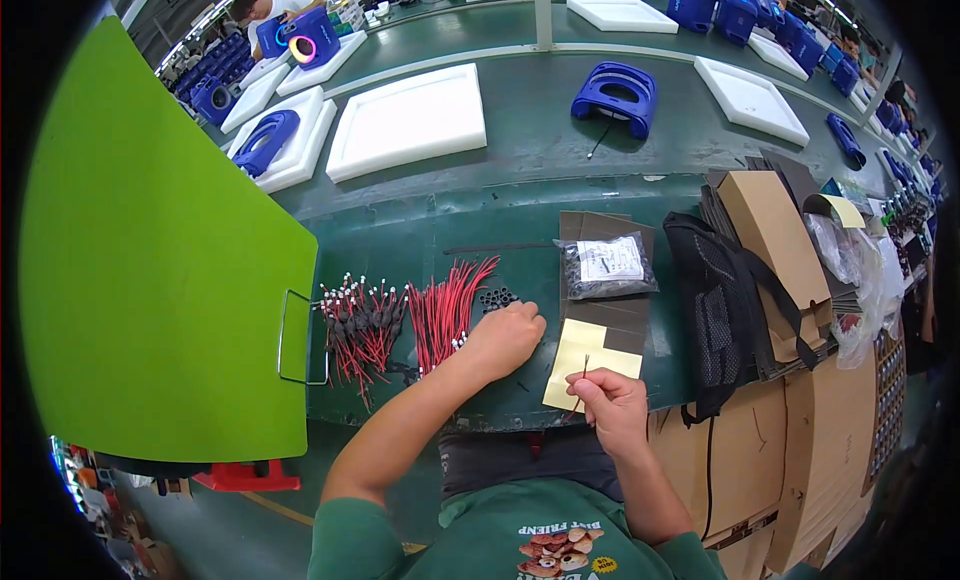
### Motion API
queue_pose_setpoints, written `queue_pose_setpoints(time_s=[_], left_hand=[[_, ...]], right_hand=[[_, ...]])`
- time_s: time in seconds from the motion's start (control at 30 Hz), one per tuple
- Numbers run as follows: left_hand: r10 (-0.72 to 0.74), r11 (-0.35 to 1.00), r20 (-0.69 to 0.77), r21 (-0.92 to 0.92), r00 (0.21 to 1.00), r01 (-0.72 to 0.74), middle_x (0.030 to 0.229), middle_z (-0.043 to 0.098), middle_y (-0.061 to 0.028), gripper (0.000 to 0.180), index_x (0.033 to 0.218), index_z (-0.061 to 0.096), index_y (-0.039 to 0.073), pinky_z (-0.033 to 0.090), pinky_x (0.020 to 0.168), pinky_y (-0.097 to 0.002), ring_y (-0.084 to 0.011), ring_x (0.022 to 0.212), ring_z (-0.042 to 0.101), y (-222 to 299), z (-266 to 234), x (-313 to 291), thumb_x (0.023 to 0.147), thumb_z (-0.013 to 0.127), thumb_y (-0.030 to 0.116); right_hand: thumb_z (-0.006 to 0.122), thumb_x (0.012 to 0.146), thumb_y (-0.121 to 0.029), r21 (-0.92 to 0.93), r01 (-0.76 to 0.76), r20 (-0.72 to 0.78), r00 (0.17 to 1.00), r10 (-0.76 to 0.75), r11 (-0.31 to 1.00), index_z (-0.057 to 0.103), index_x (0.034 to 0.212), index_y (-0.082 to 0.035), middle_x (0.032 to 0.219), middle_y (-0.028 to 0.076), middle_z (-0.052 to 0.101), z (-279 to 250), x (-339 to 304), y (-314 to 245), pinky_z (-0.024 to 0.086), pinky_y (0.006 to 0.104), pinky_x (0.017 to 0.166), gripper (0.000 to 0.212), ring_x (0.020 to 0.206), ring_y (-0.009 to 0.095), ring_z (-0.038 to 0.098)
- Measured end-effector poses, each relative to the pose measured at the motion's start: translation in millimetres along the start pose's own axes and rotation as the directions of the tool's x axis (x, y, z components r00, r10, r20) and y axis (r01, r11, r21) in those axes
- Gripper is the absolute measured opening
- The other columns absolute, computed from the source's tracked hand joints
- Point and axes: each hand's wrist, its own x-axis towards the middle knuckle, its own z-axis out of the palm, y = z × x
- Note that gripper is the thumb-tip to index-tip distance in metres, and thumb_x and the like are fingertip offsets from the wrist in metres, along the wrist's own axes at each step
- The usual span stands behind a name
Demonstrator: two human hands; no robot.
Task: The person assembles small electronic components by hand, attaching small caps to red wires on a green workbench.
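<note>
My right hand point(614, 408) pinches a thin red and black wire point(585, 362), its end pointing up above yellow paper sheets point(583, 338). My left hand point(508, 337) is closed beside a small pile of short black tube pieces point(497, 297); its fingertips are hidden, so what they hold cannot be seen. To its left lies a bundle of red wires point(447, 305) with white connectors at the near end. Farther left is a heap of red and black wires with dark lumps and white connectors point(362, 325).
A clear bag of black parts point(606, 265) lies on grey cardboard point(590, 225). A black mesh bag point(705, 310) and stacked cardboard point(765, 240) stand right; a green panel point(180, 270) stands left. Beyond, white foam trays point(408, 120) and a blue plastic housing point(618, 95) sit on the bench.
</note>
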Motion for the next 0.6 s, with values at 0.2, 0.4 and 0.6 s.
queue_pose_setpoints(time_s=[0.2,0.4,0.6], left_hand=[[-0.097,0.979,-0.112,-0.191,0.989,0.074,0.079,0.055,-0.0106,0.014,0.080,0.054,0.001,0.049,0.062,-0.0297,-0.0211,0.075,0.058,8,-13,-5,0.080,0.054,0.015],[-0.329,-0.316,0.083,-0.948,0.941,-0.027,0.081,0.060,-0.0080,0.013,0.091,0.055,-0.001,0.050,0.059,-0.0230,-0.0121,0.069,0.060,32,-20,-35,0.086,0.053,0.011],[-0.395,-0.513,0.025,-0.836,0.918,-0.197,0.086,0.060,-0.0101,0.013,0.095,0.056,-0.001,0.051,0.062,-0.0248,-0.0146,0.073,0.060,50,-10,-53,0.083,0.054,0.003]], right_hand=[[0.059,0.081,-0.008,0.064,-0.027,-0.013,1.000,0.027,0.998,0.064,0.090,0.001,0.068,0.003,0.061,3,-5,-4,0.033,0.0144,0.041,0.013,0.048,0.001,0.044],[0.058,0.082,-0.008,0.110,-0.017,0.077,0.997,0.008,0.994,0.064,0.085,0.002,0.067,0.003,0.060,9,-13,-16,0.039,0.0161,0.048,0.012,0.055,0.004,0.050],[0.059,0.081,-0.007,0.063,-0.088,0.169,0.983,0.076,0.994,0.064,0.080,0.003,0.064,0.002,0.059,18,-15,-22,0.039,0.0168,0.050,0.011,0.056,0.005,0.051]])
